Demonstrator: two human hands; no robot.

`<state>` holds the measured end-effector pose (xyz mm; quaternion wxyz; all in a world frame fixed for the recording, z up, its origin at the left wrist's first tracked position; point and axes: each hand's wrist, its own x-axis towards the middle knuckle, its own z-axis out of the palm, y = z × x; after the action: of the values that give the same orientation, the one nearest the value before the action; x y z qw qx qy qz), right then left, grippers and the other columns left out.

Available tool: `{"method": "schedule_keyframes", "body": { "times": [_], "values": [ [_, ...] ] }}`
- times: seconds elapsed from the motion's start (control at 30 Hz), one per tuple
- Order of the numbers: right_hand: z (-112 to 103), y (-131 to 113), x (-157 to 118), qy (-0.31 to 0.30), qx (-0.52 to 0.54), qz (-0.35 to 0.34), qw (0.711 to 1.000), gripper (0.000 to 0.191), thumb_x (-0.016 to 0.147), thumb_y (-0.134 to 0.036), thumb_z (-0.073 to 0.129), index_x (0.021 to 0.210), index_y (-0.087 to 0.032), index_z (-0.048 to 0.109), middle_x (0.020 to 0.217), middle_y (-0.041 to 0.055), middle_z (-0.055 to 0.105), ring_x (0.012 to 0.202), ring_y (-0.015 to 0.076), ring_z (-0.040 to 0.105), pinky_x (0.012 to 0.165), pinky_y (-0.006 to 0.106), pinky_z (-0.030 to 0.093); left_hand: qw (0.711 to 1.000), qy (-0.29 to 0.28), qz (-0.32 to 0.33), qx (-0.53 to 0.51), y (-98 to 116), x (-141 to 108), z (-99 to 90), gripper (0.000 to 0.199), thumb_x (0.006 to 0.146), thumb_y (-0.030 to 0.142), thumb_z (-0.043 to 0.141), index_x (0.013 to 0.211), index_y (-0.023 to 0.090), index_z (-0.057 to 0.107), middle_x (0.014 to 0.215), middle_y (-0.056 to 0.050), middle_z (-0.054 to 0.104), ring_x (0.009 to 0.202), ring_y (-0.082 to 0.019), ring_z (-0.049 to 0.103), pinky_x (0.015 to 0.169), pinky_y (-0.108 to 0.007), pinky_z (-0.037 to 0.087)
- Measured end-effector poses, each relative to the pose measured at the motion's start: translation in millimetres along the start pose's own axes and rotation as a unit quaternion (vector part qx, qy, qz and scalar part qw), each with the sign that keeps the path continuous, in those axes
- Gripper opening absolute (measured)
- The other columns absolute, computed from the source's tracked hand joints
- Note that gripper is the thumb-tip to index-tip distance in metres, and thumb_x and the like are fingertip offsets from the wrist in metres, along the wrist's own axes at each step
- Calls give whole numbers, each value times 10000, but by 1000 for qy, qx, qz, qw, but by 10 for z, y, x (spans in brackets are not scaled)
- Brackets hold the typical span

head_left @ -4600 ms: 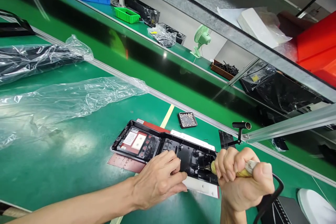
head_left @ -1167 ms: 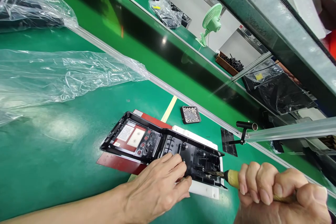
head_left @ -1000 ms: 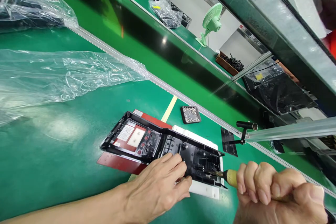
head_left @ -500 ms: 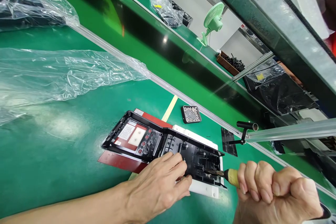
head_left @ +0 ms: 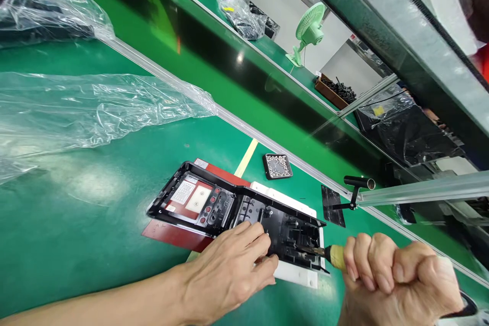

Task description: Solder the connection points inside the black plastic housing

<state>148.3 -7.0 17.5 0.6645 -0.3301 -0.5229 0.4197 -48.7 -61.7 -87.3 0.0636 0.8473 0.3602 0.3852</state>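
A black plastic housing (head_left: 277, 219) lies open side up, with a frame-like part at its left end. My left hand (head_left: 239, 262) rests on its near edge, fingers bent over the rim and gripping it. In my right hand (head_left: 397, 270) is a tool that looks like a soldering iron (head_left: 336, 256), with a yellow handle and a brownish metal shaft. My fist is wrapped round the handle, and the tip reaches into the right end of the housing. The exact contact point is too small to tell. A white fixture block (head_left: 296, 273) and a red plate (head_left: 175, 234) lie underneath.
Beyond the housing stands a small black tray (head_left: 277, 166) of small metal parts. A metal rail (head_left: 244, 132) runs diagonally behind it, with a black tube on a bracket (head_left: 359, 183) at right. Clear plastic bags (head_left: 114, 107) lie left. A green fan (head_left: 310, 28) stands farther back.
My right hand has tilted and shifted very slightly left, the tool still in the housing. My left hand stays in place on the rim.
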Motion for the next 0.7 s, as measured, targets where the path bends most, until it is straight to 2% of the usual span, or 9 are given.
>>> {"method": "schedule_keyframes", "body": {
  "times": [0.37,0.7],
  "values": [
    [17,1,10,27,-4,10,1000,379,915,-261,412,547,-186,357,363,-67,342,257,82,273,250,201,343,1000,-3,0,0,8,-21,-2,81,968,201,651,959,124,626,814,-33,474,754,-207,425,605,-364,367],
    [-55,11,28,5,15,12,1000,354,901,-261,385,555,-188,384,365,-65,356,252,86,286,249,209,355,1000,-3,-1,6,-3,-10,-4,93,989,220,625,969,130,627,817,-34,477,757,-207,433,609,-362,363]
  ]
}}
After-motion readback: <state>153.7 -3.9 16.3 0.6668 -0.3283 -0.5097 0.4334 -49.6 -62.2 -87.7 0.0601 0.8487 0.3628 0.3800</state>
